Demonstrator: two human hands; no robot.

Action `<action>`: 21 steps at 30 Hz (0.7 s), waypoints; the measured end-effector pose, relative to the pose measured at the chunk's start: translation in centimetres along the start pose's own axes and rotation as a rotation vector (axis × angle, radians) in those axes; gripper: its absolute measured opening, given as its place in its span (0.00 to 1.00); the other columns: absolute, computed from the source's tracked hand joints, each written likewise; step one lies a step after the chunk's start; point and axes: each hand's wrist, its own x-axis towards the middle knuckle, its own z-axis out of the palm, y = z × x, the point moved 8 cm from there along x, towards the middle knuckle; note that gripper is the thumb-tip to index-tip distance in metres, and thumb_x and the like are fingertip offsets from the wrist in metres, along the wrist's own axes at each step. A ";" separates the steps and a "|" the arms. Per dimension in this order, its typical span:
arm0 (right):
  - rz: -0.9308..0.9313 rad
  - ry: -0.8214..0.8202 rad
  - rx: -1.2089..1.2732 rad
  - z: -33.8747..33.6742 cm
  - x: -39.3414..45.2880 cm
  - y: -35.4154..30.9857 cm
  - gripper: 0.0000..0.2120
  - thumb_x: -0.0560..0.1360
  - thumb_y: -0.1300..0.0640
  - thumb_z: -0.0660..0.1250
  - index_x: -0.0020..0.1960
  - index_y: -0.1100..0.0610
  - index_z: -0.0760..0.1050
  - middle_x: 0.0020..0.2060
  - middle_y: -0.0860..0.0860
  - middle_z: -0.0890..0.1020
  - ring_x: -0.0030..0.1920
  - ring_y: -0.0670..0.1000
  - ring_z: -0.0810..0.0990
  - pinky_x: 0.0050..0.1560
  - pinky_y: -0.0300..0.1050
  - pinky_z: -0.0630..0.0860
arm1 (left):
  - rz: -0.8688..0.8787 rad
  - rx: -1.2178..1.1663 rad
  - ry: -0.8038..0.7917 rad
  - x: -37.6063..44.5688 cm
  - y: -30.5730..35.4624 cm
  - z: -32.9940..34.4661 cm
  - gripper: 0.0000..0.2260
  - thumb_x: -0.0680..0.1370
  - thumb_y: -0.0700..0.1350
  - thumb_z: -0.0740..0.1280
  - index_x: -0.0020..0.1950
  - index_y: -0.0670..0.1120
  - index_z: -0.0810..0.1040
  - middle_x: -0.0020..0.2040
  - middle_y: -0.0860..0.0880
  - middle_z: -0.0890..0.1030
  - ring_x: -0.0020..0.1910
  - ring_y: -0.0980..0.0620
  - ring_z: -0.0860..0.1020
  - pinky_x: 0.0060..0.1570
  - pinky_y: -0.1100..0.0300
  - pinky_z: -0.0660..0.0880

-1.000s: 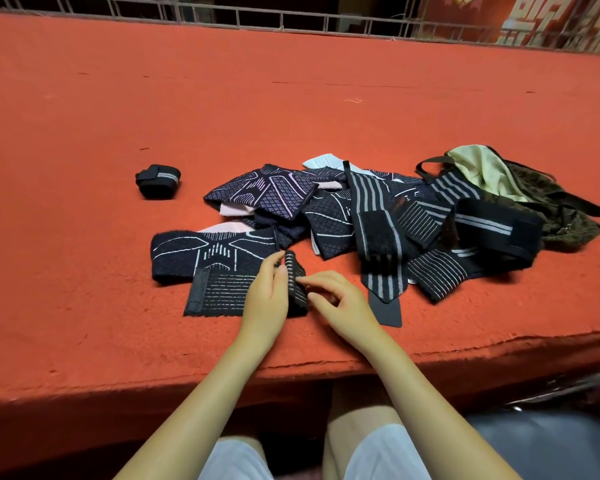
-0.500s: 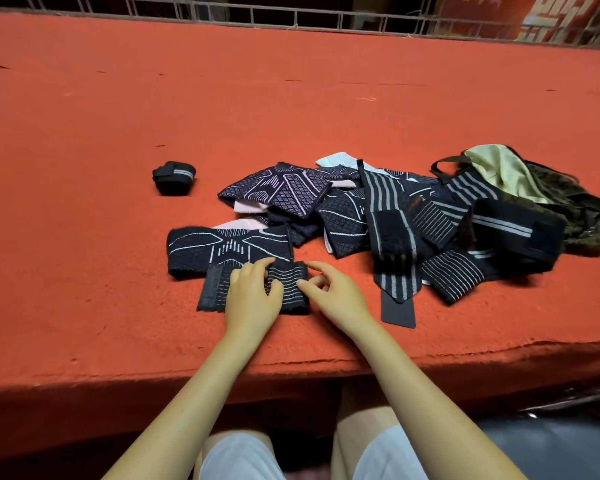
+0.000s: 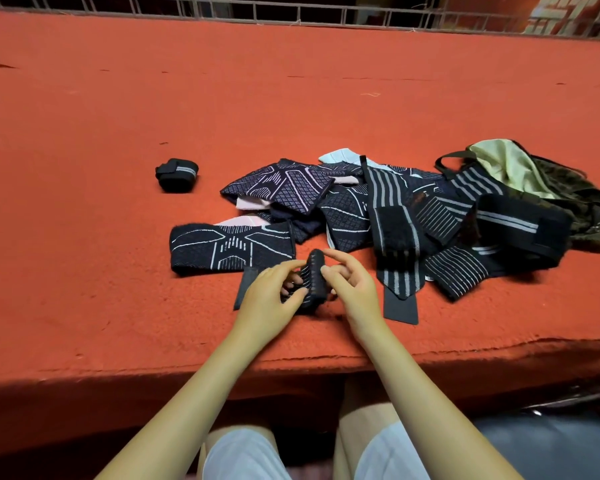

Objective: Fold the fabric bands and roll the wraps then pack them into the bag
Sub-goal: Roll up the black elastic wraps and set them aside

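Orange-red felt covers the wide table (image 3: 118,202) in front of me, and a grey metal railing (image 3: 291,12) runs along its far edge with a dark room behind it. I sit at the near edge, my knees in pale shorts (image 3: 250,455) under the felt lip.

From my head camera, close to the near edge and about midway along it, I hold the black ribbed wrap with thin grey lines (image 3: 314,277). Its right end is rolled into a short upright cylinder; its flat tail (image 3: 245,287) lies on the felt to the left. My left hand (image 3: 271,296) curls round the roll from the left, thumb and fingers pinching it. My right hand (image 3: 352,289) pinches it from the right, forefinger crooked over the top.

Just behind my hands lies one flat dark band with a white geometric pattern (image 3: 229,249). To its right, a heap of dark patterned bands and striped wraps (image 3: 395,216) overlaps too much for me to count, and it crowds my right wrist. At the heap's right end sits one camouflage bag with a pale lining (image 3: 534,178), its mouth open, partly under the striped wraps. One finished black rolled wrap with a grey stripe (image 3: 176,174) stands alone, well left of the heap.
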 end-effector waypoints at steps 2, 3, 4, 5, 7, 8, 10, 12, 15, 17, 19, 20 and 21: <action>-0.028 -0.064 -0.109 0.7 -0.1 -0.2 0.12 0.74 0.60 0.65 0.57 0.57 0.77 0.39 0.49 0.81 0.39 0.41 0.79 0.41 0.33 0.73 | -0.097 -0.123 0.005 0.1 -0.5 -0.2 0.16 0.77 0.40 0.62 0.65 0.50 0.72 0.45 0.53 0.82 0.45 0.56 0.79 0.49 0.63 0.73; -0.055 -0.091 -0.194 1.1 -0.1 -0.1 0.12 0.73 0.57 0.65 0.56 0.54 0.78 0.44 0.49 0.82 0.44 0.42 0.80 0.45 0.36 0.75 | -0.148 -0.173 0.025 0.0 -0.8 -0.5 0.16 0.78 0.42 0.59 0.66 0.49 0.72 0.47 0.52 0.82 0.47 0.57 0.79 0.51 0.64 0.72; -0.093 -0.110 -0.292 1.4 -0.1 -0.1 0.13 0.72 0.55 0.65 0.55 0.51 0.79 0.48 0.48 0.81 0.48 0.43 0.79 0.49 0.39 0.75 | -0.195 -0.214 0.052 0.0 -1.2 -0.8 0.17 0.79 0.46 0.56 0.66 0.49 0.71 0.51 0.52 0.82 0.51 0.56 0.78 0.54 0.62 0.71; -0.134 -0.134 -0.382 1.7 -0.2 -0.1 0.13 0.71 0.55 0.65 0.55 0.50 0.79 0.51 0.47 0.80 0.50 0.42 0.78 0.50 0.38 0.74 | -0.226 -0.241 0.077 -0.1 -1.5 -1.1 0.19 0.78 0.49 0.53 0.66 0.48 0.71 0.56 0.52 0.80 0.56 0.55 0.77 0.57 0.61 0.70; -0.206 -0.165 -0.532 2.4 -0.4 -0.1 0.14 0.70 0.55 0.66 0.55 0.49 0.80 0.54 0.46 0.77 0.54 0.40 0.75 0.48 0.31 0.70 | -0.251 -0.211 0.122 -0.3 -1.6 -1.5 0.21 0.77 0.52 0.52 0.66 0.47 0.72 0.56 0.54 0.78 0.58 0.54 0.74 0.58 0.60 0.68; -0.225 -0.177 -0.599 2.7 -0.5 0.0 0.15 0.70 0.53 0.66 0.56 0.48 0.80 0.55 0.45 0.76 0.56 0.40 0.74 0.49 0.31 0.69 | -0.249 -0.146 0.148 -0.5 -1.5 -1.8 0.21 0.76 0.53 0.54 0.66 0.48 0.72 0.52 0.55 0.78 0.56 0.53 0.74 0.57 0.59 0.68; -0.248 -0.208 -0.715 3.2 -0.5 0.1 0.15 0.70 0.51 0.66 0.56 0.46 0.80 0.58 0.42 0.75 0.60 0.42 0.72 0.54 0.35 0.70 | -0.225 0.055 0.210 -0.7 -1.1 -2.5 0.20 0.74 0.54 0.58 0.64 0.49 0.74 0.47 0.54 0.78 0.53 0.51 0.74 0.56 0.54 0.68; -0.255 -0.243 -0.793 3.4 -0.4 0.4 0.13 0.71 0.53 0.67 0.56 0.46 0.80 0.59 0.42 0.75 0.61 0.44 0.71 0.59 0.39 0.68 | -0.216 0.223 0.263 -1.0 -1.2 -3.1 0.18 0.73 0.52 0.62 0.61 0.49 0.76 0.48 0.53 0.79 0.54 0.50 0.72 0.57 0.52 0.67; -0.249 -0.281 -0.839 3.7 -0.3 0.8 0.12 0.73 0.54 0.69 0.55 0.48 0.80 0.60 0.44 0.76 0.62 0.46 0.71 0.64 0.45 0.67 | -0.307 0.303 0.293 -1.6 -2.7 -4.1 0.14 0.73 0.49 0.67 0.58 0.49 0.78 0.53 0.50 0.76 0.59 0.48 0.68 0.60 0.51 0.65; -0.243 -0.297 -0.849 3.9 -0.3 0.9 0.13 0.73 0.55 0.68 0.56 0.48 0.80 0.60 0.45 0.76 0.62 0.47 0.71 0.65 0.48 0.67 | -0.372 0.315 0.268 -2.0 -3.9 -4.7 0.17 0.72 0.52 0.69 0.59 0.48 0.77 0.56 0.49 0.75 0.62 0.47 0.66 0.62 0.50 0.64; -0.249 -0.315 -0.871 4.1 -0.4 0.9 0.16 0.72 0.54 0.66 0.59 0.47 0.78 0.60 0.45 0.75 0.62 0.47 0.70 0.65 0.48 0.67 | -0.422 0.333 0.231 -2.2 -4.8 -5.2 0.22 0.71 0.56 0.70 0.62 0.48 0.75 0.58 0.48 0.75 0.62 0.45 0.66 0.62 0.50 0.66; -0.256 -0.325 -0.885 4.2 -0.4 0.9 0.17 0.72 0.53 0.65 0.61 0.46 0.77 0.60 0.45 0.75 0.62 0.47 0.70 0.65 0.48 0.67 | -0.433 0.350 0.220 -2.2 -5.0 -5.4 0.24 0.71 0.58 0.70 0.63 0.49 0.74 0.58 0.48 0.75 0.62 0.45 0.68 0.61 0.50 0.67; -0.261 -0.335 -0.901 4.4 -0.5 0.8 0.18 0.72 0.54 0.65 0.62 0.45 0.76 0.60 0.45 0.75 0.62 0.47 0.69 0.65 0.47 0.66 | -0.430 0.367 0.213 -2.2 -5.0 -5.6 0.25 0.70 0.59 0.70 0.63 0.50 0.74 0.56 0.49 0.77 0.60 0.45 0.70 0.60 0.50 0.67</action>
